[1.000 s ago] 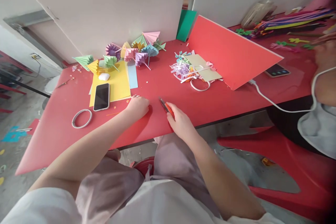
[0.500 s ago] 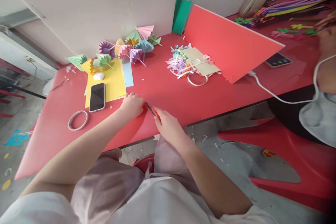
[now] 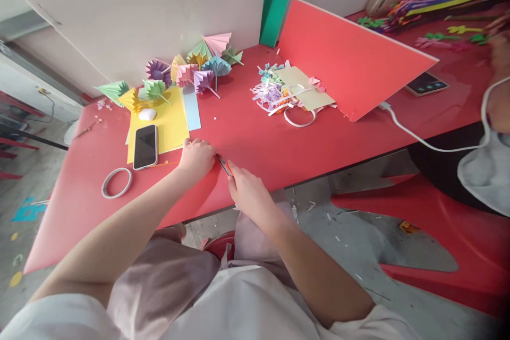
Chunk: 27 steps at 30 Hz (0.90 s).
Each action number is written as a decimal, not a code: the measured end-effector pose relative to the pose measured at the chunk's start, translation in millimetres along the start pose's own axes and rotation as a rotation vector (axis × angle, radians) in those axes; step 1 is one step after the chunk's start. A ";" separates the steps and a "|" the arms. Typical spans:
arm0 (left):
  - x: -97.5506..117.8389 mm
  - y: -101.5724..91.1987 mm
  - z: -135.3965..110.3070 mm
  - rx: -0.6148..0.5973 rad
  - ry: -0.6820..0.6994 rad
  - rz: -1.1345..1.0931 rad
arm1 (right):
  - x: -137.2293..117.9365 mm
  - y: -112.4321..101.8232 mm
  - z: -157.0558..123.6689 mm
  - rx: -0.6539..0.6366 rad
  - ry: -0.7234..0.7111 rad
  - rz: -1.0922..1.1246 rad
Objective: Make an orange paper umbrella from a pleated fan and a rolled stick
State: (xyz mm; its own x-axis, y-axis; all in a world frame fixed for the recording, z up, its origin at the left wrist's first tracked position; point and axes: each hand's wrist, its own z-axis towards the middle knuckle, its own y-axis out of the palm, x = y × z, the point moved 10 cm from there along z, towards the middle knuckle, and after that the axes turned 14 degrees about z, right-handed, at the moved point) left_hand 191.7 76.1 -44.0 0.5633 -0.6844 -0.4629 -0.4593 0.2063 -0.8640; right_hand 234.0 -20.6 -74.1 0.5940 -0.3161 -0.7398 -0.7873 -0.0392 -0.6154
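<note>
My left hand [image 3: 198, 158] rests low over the red table [image 3: 239, 141], its fingers curled closed. Whatever is inside them is hidden. In my right hand [image 3: 249, 186] is a slim dark tool with a red handle [image 3: 223, 165], its tip pointing at my left fingertips. Whether it is a cutter or scissors I cannot make out. Left of my left hand lie a phone [image 3: 145, 147] and sheets of yellow paper [image 3: 173, 130], with a thin orange strip [image 3: 167, 163] close by.
Folded paper umbrellas [image 3: 203, 81] stand at the back. A roll of tape [image 3: 117, 183] lies at the left. Paper scraps [image 3: 269, 96] and another tape ring [image 3: 299, 118] lie before an upright red board [image 3: 350, 58]. At right, a white cable [image 3: 422, 142] runs beside another person's arm [image 3: 500, 79].
Both hands have shifted slightly left, and the tool now lies at a slightly different angle against my left fingertips. The view has also tilted a little.
</note>
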 end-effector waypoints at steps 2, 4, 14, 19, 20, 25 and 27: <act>0.3 -0.1 0.2 -0.001 -0.002 0.000 | -1.6 1.8 -0.4 -0.007 0.010 -0.032; 0.3 -0.3 0.6 0.002 -0.006 0.000 | -3.5 3.5 -0.8 -0.016 0.012 -0.067; -1.2 0.9 1.1 0.018 -0.018 -0.010 | -11.9 9.8 -0.5 -0.049 0.003 -0.154; 0.3 -1.1 0.3 0.037 -0.014 -0.005 | -14.3 15.6 3.4 -0.060 -0.004 -0.182; 0.6 -1.4 0.3 0.039 -0.011 -0.007 | -15.2 16.1 4.0 -0.057 -0.011 -0.193; 0.1 0.3 0.7 0.038 -0.011 -0.024 | -19.2 19.0 5.0 -0.051 -0.032 -0.241; -1.4 1.4 0.9 0.038 -0.023 -0.037 | -20.9 19.1 5.1 -0.051 -0.042 -0.242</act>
State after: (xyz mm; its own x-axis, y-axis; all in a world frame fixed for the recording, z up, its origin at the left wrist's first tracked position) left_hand 190.9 77.9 -44.8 0.5954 -0.6757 -0.4347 -0.4118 0.2079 -0.8872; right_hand 207.4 -9.9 -71.8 0.7718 -0.2525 -0.5836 -0.6279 -0.1570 -0.7623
